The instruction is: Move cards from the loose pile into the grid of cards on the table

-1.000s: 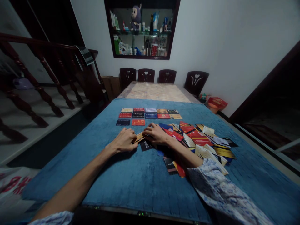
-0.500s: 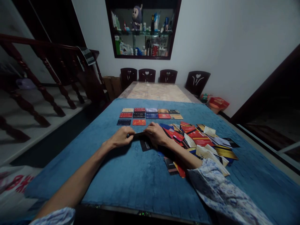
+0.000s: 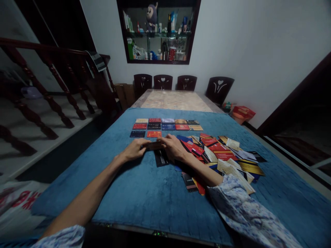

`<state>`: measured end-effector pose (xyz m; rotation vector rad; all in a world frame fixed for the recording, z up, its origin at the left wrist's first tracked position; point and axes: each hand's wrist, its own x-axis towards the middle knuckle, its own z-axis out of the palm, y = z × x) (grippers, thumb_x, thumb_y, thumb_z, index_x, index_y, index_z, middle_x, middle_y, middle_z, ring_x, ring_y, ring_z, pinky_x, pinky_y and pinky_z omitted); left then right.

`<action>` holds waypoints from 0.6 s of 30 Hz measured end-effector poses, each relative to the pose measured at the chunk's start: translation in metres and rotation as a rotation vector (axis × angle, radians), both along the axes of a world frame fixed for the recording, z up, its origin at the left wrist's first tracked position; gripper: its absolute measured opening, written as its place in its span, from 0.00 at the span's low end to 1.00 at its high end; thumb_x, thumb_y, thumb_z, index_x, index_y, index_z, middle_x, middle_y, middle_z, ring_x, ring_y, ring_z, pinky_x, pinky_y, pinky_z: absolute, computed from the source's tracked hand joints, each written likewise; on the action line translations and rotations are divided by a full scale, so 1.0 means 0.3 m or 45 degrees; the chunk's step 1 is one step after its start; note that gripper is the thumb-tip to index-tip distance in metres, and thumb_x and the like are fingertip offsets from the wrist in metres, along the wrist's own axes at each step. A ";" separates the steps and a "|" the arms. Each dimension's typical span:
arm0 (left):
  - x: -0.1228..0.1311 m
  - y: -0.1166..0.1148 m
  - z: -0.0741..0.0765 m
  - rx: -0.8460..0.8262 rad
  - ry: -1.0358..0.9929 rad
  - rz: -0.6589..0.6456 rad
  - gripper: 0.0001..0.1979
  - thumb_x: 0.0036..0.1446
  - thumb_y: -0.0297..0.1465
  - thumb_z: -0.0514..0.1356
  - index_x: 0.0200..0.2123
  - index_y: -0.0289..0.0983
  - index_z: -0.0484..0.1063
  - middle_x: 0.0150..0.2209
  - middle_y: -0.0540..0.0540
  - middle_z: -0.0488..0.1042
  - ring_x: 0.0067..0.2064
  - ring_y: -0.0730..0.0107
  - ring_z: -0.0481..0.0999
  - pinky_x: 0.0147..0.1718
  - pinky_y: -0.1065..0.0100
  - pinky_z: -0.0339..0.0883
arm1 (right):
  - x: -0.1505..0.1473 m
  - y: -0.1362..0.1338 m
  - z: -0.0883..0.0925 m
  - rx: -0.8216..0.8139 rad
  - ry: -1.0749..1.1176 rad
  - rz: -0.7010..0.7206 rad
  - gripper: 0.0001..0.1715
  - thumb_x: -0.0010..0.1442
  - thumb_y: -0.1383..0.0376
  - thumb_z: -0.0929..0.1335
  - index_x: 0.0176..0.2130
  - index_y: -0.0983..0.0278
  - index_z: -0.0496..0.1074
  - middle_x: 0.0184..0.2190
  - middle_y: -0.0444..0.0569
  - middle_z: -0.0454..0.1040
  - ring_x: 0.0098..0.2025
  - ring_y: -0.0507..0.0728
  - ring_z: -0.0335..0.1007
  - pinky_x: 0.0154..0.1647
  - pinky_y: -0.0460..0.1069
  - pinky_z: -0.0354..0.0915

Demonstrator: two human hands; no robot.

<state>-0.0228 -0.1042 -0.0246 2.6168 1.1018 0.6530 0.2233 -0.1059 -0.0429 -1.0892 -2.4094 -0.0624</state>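
My left hand (image 3: 134, 151) and my right hand (image 3: 173, 146) pinch the two ends of one brown card (image 3: 153, 145), held just above the blue cloth (image 3: 144, 193). Right of my right hand lies a loose heap of several cards (image 3: 222, 155), red, gold, white and dark. A black card (image 3: 160, 157) lies under the held one. Beyond my hands, several cards (image 3: 167, 124) lie flat in neat rows, with a red card (image 3: 153, 134) and a dark blue card (image 3: 137, 134) in the nearest row.
The blue cloth covers the near part of a long table whose bare top (image 3: 173, 100) runs to several dark chairs (image 3: 162, 82). A wooden stair railing (image 3: 51, 79) stands at the left. A wall cabinet (image 3: 157, 31) holds bottles.
Both hands have lifted the card a little and carried it forward toward the rows; the card has turned from showing its tan face to lying edge-on and dark.
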 end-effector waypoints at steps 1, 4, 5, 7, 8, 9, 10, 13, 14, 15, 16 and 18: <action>0.000 0.002 -0.003 0.003 -0.009 -0.007 0.19 0.57 0.22 0.55 0.50 0.37 0.76 0.46 0.42 0.81 0.45 0.63 0.79 0.48 0.59 0.72 | 0.000 -0.002 0.001 0.004 -0.013 0.010 0.20 0.65 0.70 0.67 0.56 0.59 0.71 0.40 0.51 0.76 0.44 0.58 0.65 0.45 0.51 0.59; 0.001 0.005 -0.009 0.016 -0.032 -0.036 0.21 0.57 0.22 0.55 0.52 0.39 0.75 0.47 0.43 0.80 0.47 0.63 0.79 0.50 0.58 0.72 | -0.001 -0.003 0.002 -0.006 -0.054 0.016 0.20 0.65 0.70 0.67 0.56 0.59 0.71 0.42 0.51 0.78 0.45 0.59 0.65 0.44 0.51 0.58; 0.002 0.004 -0.010 0.018 -0.031 -0.045 0.22 0.57 0.21 0.55 0.53 0.39 0.75 0.48 0.43 0.80 0.48 0.63 0.79 0.50 0.58 0.72 | -0.002 -0.002 0.001 -0.012 -0.064 0.006 0.21 0.65 0.70 0.67 0.56 0.59 0.70 0.42 0.52 0.79 0.45 0.59 0.64 0.44 0.51 0.57; 0.003 0.003 -0.013 0.026 -0.015 -0.052 0.24 0.57 0.20 0.54 0.55 0.39 0.74 0.48 0.42 0.80 0.48 0.63 0.79 0.50 0.58 0.72 | -0.003 0.001 -0.001 -0.030 -0.082 -0.009 0.22 0.64 0.70 0.68 0.57 0.59 0.69 0.44 0.52 0.79 0.45 0.59 0.64 0.44 0.51 0.57; 0.005 0.002 -0.014 0.032 0.000 -0.048 0.25 0.56 0.20 0.54 0.56 0.39 0.73 0.49 0.42 0.80 0.49 0.62 0.79 0.50 0.58 0.72 | -0.003 0.002 -0.002 -0.040 -0.090 -0.015 0.23 0.64 0.70 0.68 0.58 0.59 0.69 0.44 0.52 0.79 0.45 0.59 0.64 0.45 0.51 0.56; 0.006 0.001 -0.015 0.035 0.016 -0.043 0.27 0.56 0.20 0.54 0.58 0.39 0.72 0.50 0.41 0.79 0.50 0.62 0.79 0.51 0.57 0.72 | -0.004 0.002 -0.003 -0.048 -0.098 -0.020 0.24 0.64 0.70 0.68 0.58 0.60 0.68 0.45 0.52 0.79 0.45 0.60 0.64 0.45 0.52 0.56; 0.008 0.000 -0.016 0.036 0.028 -0.036 0.28 0.55 0.19 0.54 0.59 0.39 0.70 0.52 0.41 0.79 0.51 0.61 0.79 0.51 0.57 0.72 | -0.005 0.003 -0.004 -0.054 -0.108 -0.023 0.24 0.64 0.70 0.68 0.59 0.60 0.68 0.45 0.52 0.79 0.45 0.60 0.65 0.45 0.52 0.56; 0.013 -0.002 -0.018 0.011 0.049 -0.016 0.32 0.55 0.20 0.55 0.63 0.38 0.65 0.56 0.40 0.76 0.54 0.60 0.77 0.54 0.56 0.71 | -0.010 0.002 -0.007 -0.064 -0.141 -0.039 0.26 0.65 0.69 0.67 0.61 0.61 0.66 0.47 0.53 0.79 0.47 0.61 0.65 0.46 0.53 0.56; 0.015 -0.003 -0.018 -0.001 0.057 -0.005 0.32 0.55 0.20 0.55 0.64 0.38 0.64 0.57 0.39 0.75 0.55 0.59 0.77 0.54 0.55 0.70 | -0.012 0.001 -0.007 -0.069 -0.151 -0.049 0.27 0.65 0.69 0.67 0.62 0.61 0.66 0.48 0.54 0.79 0.47 0.61 0.66 0.47 0.53 0.56; 0.016 -0.004 -0.018 -0.008 0.066 0.010 0.33 0.55 0.20 0.55 0.65 0.38 0.63 0.58 0.39 0.75 0.55 0.59 0.77 0.55 0.55 0.70 | -0.015 0.001 -0.006 -0.076 -0.160 -0.060 0.28 0.65 0.69 0.67 0.63 0.60 0.65 0.48 0.54 0.79 0.48 0.61 0.66 0.47 0.54 0.56; 0.017 -0.004 -0.017 -0.014 0.076 0.028 0.33 0.56 0.21 0.56 0.66 0.38 0.62 0.58 0.39 0.74 0.55 0.58 0.77 0.55 0.54 0.69 | -0.018 0.000 -0.005 -0.083 -0.165 -0.070 0.28 0.65 0.69 0.67 0.63 0.60 0.65 0.48 0.54 0.79 0.48 0.61 0.66 0.48 0.54 0.56; 0.020 -0.006 -0.017 -0.016 0.093 0.064 0.34 0.56 0.21 0.56 0.66 0.39 0.61 0.58 0.39 0.74 0.55 0.58 0.77 0.55 0.54 0.69 | -0.022 -0.002 -0.002 -0.100 -0.170 -0.080 0.29 0.65 0.69 0.66 0.64 0.60 0.64 0.49 0.54 0.79 0.50 0.62 0.65 0.48 0.54 0.56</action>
